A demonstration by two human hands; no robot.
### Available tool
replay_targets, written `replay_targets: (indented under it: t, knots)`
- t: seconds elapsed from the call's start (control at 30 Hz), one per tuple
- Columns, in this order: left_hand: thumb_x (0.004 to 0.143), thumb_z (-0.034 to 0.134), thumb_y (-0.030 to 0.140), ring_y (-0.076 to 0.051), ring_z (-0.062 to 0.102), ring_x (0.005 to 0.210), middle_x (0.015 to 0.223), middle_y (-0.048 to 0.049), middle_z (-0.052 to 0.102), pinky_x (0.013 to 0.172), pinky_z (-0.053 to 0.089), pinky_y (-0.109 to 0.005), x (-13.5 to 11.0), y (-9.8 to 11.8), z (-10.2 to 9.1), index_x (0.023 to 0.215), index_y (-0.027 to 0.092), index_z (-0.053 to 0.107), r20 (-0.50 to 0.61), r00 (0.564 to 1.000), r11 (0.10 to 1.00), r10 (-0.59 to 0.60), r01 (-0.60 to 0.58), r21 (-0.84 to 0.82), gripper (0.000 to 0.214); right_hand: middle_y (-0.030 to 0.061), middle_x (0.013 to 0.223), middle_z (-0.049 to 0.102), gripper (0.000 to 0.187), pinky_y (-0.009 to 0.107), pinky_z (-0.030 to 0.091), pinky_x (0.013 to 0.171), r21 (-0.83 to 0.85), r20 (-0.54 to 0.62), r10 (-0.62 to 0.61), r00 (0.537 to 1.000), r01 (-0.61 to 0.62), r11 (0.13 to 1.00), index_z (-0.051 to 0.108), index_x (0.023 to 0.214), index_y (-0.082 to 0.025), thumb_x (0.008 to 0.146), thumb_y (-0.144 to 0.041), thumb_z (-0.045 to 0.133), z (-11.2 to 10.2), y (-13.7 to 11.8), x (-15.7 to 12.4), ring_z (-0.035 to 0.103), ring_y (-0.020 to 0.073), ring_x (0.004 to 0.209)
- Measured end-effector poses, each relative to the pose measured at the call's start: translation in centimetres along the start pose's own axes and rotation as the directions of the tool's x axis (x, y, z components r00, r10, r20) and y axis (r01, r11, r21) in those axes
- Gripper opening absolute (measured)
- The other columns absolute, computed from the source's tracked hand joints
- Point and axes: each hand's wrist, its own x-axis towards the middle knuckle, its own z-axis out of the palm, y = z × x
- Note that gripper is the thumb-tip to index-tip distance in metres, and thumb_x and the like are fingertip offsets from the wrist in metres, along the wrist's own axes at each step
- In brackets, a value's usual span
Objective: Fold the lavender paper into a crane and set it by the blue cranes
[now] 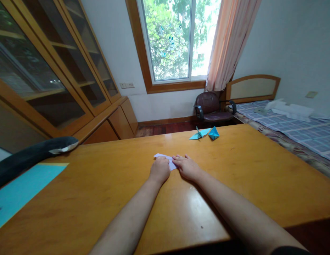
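Note:
A small pale lilac sheet of paper [162,156], partly folded, lies flat on the wooden table [234,170]. My left hand [160,169] rests on its near left part with the fingers curled into a loose fist pressing down on it. My right hand [186,166] lies on the paper's right end, fingers together and pressed flat along its edge. Most of the paper is hidden under both hands. Farther back on the table sit two folded blue paper figures [204,133], out of reach of either hand.
A light blue sheet [18,191] and a dark grey padded object [29,156] lie at the table's left edge. A glass-fronted wooden cabinet [48,71] stands on the left. A dark armchair [212,108] and a bed [300,131] stand beyond the table, under a window.

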Motion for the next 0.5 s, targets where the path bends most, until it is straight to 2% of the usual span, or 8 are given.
replay_targets:
  t: [0.5]
  knots:
    - [0.083, 0.046, 0.013, -0.024, 0.059, 0.089, 0.089, -0.0108, 0.067, 0.08, 0.045, -0.035, 0.0, 0.1, -0.12, 0.079, 0.017, 0.068, 0.005, 1.0, 1.0, -0.009, 0.008, 0.022, 0.023, 0.0045, 0.149, 0.042, 0.047, 0.06, 0.022, 0.11, -0.013, 0.016, 0.008, 1.0, -0.008, 1.0, 0.05, 0.137, -0.029, 0.092, -0.021, 0.036, -0.11, -0.11, -0.02, 0.038, 0.0238, 0.137]
